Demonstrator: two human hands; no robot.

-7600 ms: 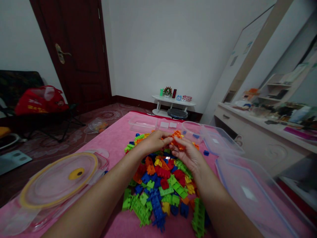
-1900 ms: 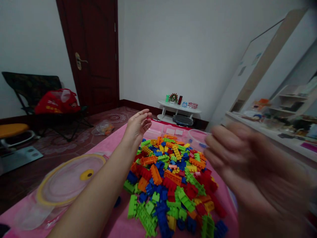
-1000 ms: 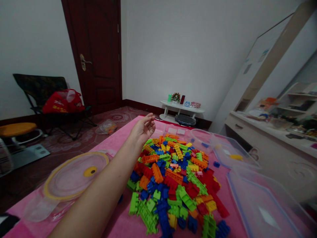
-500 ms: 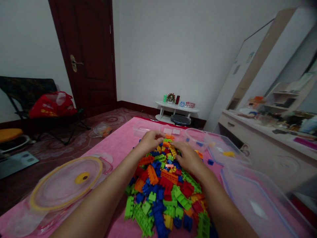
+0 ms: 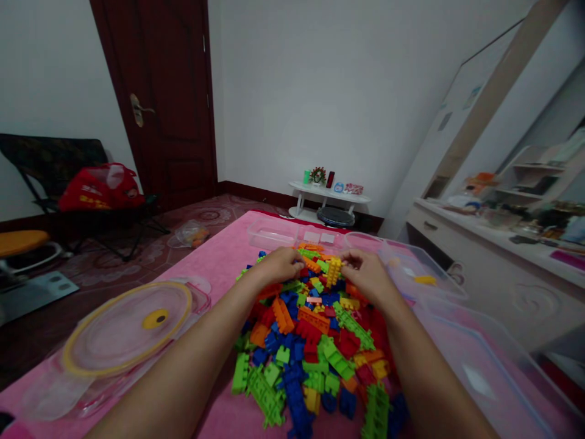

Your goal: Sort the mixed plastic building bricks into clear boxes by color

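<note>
A heap of plastic toy bricks (image 5: 315,332) in green, blue, red, orange and yellow spreads over the pink table. At its far right side, my right hand (image 5: 365,274) pinches a yellow toy brick (image 5: 333,271), raised on end above the pile. My left hand (image 5: 281,266) is at the far left of the heap, its fingers curled inward among the bricks. Whatever those fingers hold, if anything, is hidden.
A clear box (image 5: 273,235) stands at the far table edge. More clear containers (image 5: 415,262) line the right side, one with a yellow brick (image 5: 425,280). On the left lies a round yellow-rimmed lid (image 5: 130,329). A dresser (image 5: 479,262) stands beyond the table.
My right hand has shifted slightly right and lifted the yellow brick on end. My left hand has come a little nearer, its fingers curling in. The view has shifted slightly.
</note>
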